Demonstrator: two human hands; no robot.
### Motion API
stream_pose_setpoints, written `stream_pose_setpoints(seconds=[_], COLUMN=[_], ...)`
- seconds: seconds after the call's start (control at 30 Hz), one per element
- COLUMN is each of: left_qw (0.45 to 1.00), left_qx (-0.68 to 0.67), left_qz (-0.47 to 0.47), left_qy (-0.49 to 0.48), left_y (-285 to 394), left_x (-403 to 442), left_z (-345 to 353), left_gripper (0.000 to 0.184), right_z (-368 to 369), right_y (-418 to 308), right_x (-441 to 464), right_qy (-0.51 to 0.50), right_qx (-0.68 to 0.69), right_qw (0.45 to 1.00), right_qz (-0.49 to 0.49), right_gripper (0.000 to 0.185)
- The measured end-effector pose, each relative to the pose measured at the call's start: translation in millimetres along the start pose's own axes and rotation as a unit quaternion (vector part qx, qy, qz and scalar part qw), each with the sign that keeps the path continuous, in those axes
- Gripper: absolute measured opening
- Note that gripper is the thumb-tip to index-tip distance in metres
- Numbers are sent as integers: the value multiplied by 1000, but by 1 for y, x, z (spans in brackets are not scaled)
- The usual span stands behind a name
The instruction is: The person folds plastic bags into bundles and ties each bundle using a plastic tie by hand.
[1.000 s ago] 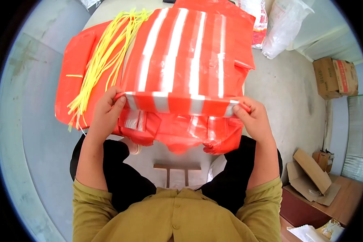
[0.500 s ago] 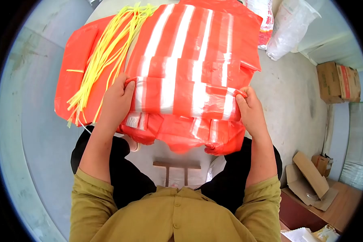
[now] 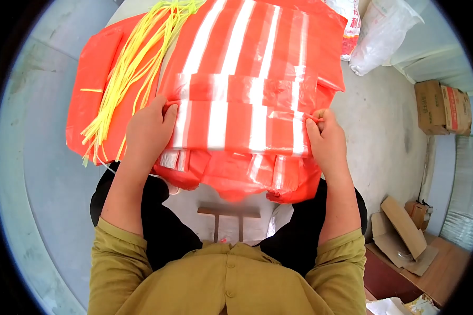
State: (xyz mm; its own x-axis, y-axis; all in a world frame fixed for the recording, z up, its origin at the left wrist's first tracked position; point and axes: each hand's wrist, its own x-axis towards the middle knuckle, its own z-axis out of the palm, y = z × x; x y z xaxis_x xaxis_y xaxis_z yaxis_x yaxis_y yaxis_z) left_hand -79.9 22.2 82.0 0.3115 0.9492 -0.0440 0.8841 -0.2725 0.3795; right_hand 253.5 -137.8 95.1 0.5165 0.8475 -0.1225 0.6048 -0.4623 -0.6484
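Observation:
Red plastic sheeting with white stripes (image 3: pixel 242 126) lies before me, its near part folded into a flat band. My left hand (image 3: pixel 151 128) pinches the upper left corner of that band between thumb and fingers. At the band's upper right corner, my right hand (image 3: pixel 327 137) pinches the sheeting the same way. More crumpled red plastic (image 3: pixel 231 176) hangs below the band over the near edge. Yellow strips (image 3: pixel 134 73) lie in a loose bundle left of the striped sheeting, on a folded red sheet (image 3: pixel 92 68).
At the top right stand a white sack with red print (image 3: pixel 350 31) and a translucent bag (image 3: pixel 381 34). Cardboard boxes (image 3: pixel 431 107) are by the right wall. An opened carton (image 3: pixel 404 231) rests on a brown surface (image 3: pixel 446 268) at the lower right.
Both hands have moved up and away from my body with the pinched edge. The folded band is now wider and lies flatter on the sheeting.

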Motion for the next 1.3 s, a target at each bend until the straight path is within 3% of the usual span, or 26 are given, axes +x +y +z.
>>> stream_pose_setpoints(seconds=[0.17,0.27,0.37,0.47,0.53,0.63,0.87,1.3], left_qw=[999,986,950,907,918,926,946,962], left_qx=[31,20,13,-34,-19,4,10,39], left_qz=[-35,104,295,420,394,374,318,261], left_qy=[-5,132,96,8,-34,-49,-67,-67], left_y=[19,13,19,44,46,39,22,10], left_x=[-2,-7,-17,-29,-34,-29,-24,-23], left_z=[-17,-8,-7,3,12,17,1,-28], left_gripper=[27,31,50,64,69,76,81,67], right_z=[-11,-13,11,41,52,47,30,5], right_y=[-16,-23,-26,-45,-46,-39,-34,-34], right_x=[-2,-15,-25,-32,-31,-19,-12,-9], right_qy=[23,94,70,-47,-82,-115,-129,-137], right_qx=[-98,-92,-70,-113,-116,-159,-183,-246], right_qw=[995,987,910,893,902,908,909,902], right_qz=[22,-89,-403,-432,-407,-371,-352,-326], right_gripper=[25,31,44,68,81,85,78,76])
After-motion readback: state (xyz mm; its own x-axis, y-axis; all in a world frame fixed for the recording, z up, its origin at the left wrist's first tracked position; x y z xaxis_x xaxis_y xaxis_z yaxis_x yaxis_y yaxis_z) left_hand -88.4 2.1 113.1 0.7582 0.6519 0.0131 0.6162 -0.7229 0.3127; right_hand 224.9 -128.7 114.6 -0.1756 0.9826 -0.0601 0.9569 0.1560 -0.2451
